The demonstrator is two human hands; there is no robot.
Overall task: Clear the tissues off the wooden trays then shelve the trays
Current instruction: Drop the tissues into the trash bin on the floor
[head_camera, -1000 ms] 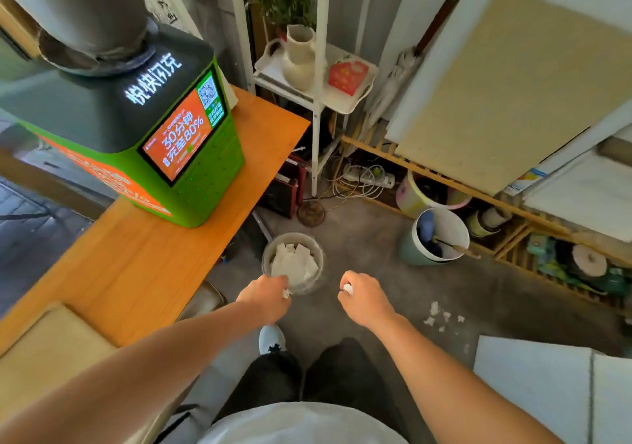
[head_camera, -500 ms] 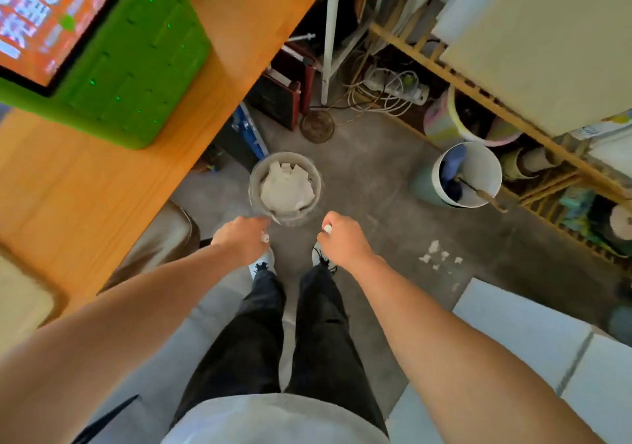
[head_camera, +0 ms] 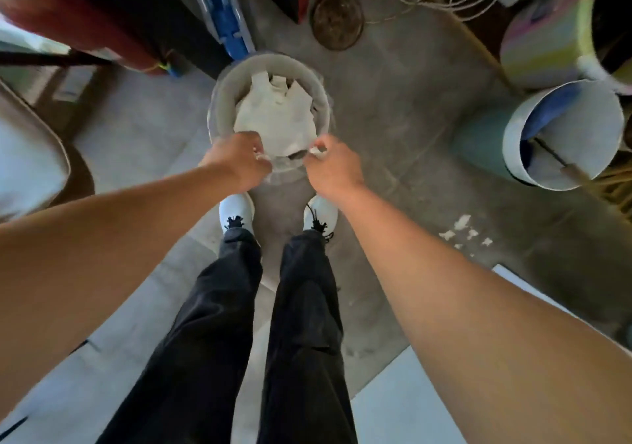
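A round grey waste bin stands on the concrete floor in front of my feet, holding a heap of crumpled white tissues. My left hand is fisted at the bin's near rim with a scrap of white tissue between its fingers. Over the same rim, my right hand pinches another small tissue scrap. No wooden tray is in view.
A white bucket with a stick in it lies to the right, a pastel striped tub behind it. Cables and a round brown disc lie beyond the bin. White scraps dot the floor at right. A chair seat is at left.
My view has tipped down and moved closer to the bin. Both hands, each holding a tissue scrap, have moved forward from short of the bin to its near rim.
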